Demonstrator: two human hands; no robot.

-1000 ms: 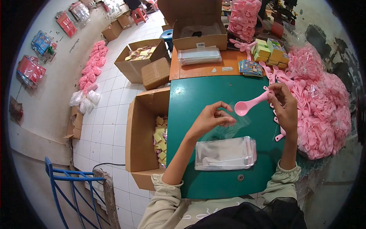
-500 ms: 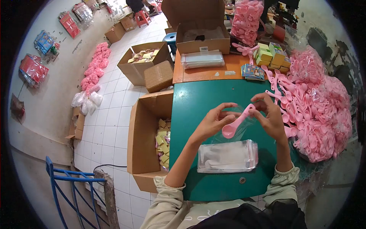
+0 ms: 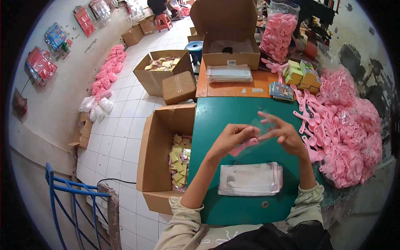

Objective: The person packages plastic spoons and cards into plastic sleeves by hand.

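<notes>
Above the green table my left hand (image 3: pixel 235 138) is closed on a clear plastic bag (image 3: pixel 263 141) with a pink spoon (image 3: pixel 245 146) inside it. The spoon lies slanted, its bowl end toward the lower left and partly hidden by my fingers. My right hand (image 3: pixel 285 135) is beside the bag's right end, fingers spread and slightly blurred; whether it touches the plastic I cannot tell. Below both hands a stack of clear plastic bags (image 3: pixel 250 179) lies flat on the table. Right of my right hand is a heap of loose pink spoons (image 3: pixel 323 121).
An open carton (image 3: pixel 156 150) holding yellow-labelled packets stands left of the green table (image 3: pixel 212 112). Bagged pink spoons (image 3: pixel 350 146) bulge along the right side. Small yellow boxes (image 3: pixel 302 75), picture cards (image 3: pixel 281 91) and another bag stack (image 3: pixel 229 74) sit at the back.
The spoon, bare in front of the bag before, is now inside it. My right hand has let go of the spoon's handle and spread its fingers. The view has tilted slightly.
</notes>
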